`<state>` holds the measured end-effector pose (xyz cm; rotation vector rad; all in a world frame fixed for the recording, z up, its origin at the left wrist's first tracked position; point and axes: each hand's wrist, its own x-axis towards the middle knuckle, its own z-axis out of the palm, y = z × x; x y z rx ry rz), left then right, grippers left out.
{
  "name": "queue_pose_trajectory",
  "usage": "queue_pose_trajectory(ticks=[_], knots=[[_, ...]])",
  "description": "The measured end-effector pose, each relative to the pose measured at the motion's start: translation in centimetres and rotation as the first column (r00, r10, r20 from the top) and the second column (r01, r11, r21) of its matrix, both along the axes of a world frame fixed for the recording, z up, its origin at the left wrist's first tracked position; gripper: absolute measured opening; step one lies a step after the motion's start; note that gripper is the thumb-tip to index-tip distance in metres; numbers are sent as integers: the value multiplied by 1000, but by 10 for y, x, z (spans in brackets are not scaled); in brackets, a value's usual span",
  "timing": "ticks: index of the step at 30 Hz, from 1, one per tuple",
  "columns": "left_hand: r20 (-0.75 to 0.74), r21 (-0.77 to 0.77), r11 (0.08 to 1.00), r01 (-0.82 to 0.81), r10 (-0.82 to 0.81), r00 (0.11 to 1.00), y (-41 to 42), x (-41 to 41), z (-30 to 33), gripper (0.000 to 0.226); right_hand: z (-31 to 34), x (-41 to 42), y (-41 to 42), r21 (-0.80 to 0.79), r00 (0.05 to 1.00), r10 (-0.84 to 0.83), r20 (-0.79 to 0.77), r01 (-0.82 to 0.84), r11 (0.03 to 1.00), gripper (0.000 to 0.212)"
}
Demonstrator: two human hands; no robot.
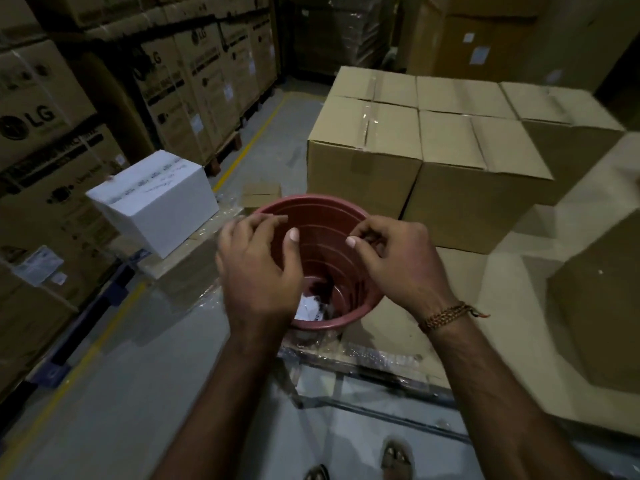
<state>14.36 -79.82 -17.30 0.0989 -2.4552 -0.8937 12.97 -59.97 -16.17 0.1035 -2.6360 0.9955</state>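
A reddish-brown plastic bucket (325, 230) stands on a low wrapped carton in the middle of the view, with white paper scraps (310, 308) at its bottom. My left hand (256, 271) hovers over its left rim, fingers loosely bent and thumb stretched inward, holding nothing. My right hand (394, 268), with a bead bracelet at the wrist, hangs over the right rim. Its fingers are curled in toward the thumb, and nothing shows between them.
A white box (156, 199) sits tilted to the left of the bucket. Taped brown cartons (363, 161) are stacked behind and to the right. Tall LG cartons (34, 116) line the left side beyond a yellow floor line (242, 157). Torn clear wrap (374, 358) hangs near my sandalled feet (394, 459).
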Motion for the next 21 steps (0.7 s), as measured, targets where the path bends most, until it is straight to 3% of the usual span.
queue_pose_trajectory(ticks=[13, 21], knots=[[-123, -11, 957, 291, -290, 949, 158, 23, 11, 31, 22, 82, 160, -31, 985, -142, -102, 140, 990, 11], [-22, 42, 925, 377, -376, 926, 309, 71, -4, 36, 26, 152, 306, -2, 963, -256, -78, 257, 966, 13]])
